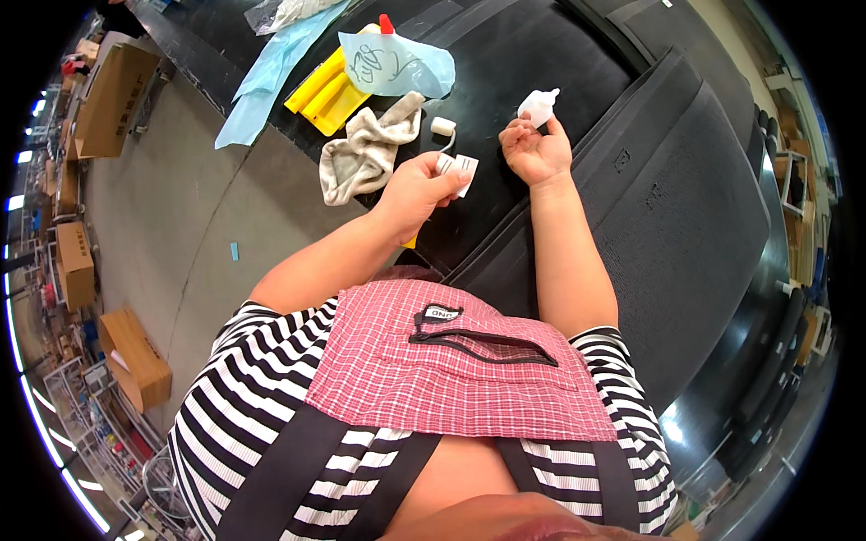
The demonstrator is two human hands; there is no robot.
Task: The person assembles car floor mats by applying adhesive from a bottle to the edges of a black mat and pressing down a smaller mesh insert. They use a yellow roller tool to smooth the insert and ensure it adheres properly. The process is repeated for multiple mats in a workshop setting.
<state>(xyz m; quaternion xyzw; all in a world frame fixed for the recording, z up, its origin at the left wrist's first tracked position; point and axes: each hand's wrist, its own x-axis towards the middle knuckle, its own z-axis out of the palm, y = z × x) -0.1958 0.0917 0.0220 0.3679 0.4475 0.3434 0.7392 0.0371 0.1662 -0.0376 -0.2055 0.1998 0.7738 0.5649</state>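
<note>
My left hand [417, 194] is closed, pinching small white printed labels [465, 171] between thumb and fingers. My right hand [538, 155], palm turned up with fingers curled, grips a small translucent white squeeze bottle [538, 106] whose narrow tip points up and right. Just beyond the left hand a short white cylinder [443, 126] lies on the black surface [487, 81], with a thin pale strip beside it. Left of that hand rests a crumpled beige-grey cloth [361, 162]. Part of the bottle is hidden behind the right fingers.
A yellow plastic holder [329, 97] stands past the cloth, under a light blue sheet [401, 68] with black handwriting and near a red tip [386, 24]. Black padded panels [658, 198] are stacked on the right. Cardboard boxes [135, 361] stand on the floor at left.
</note>
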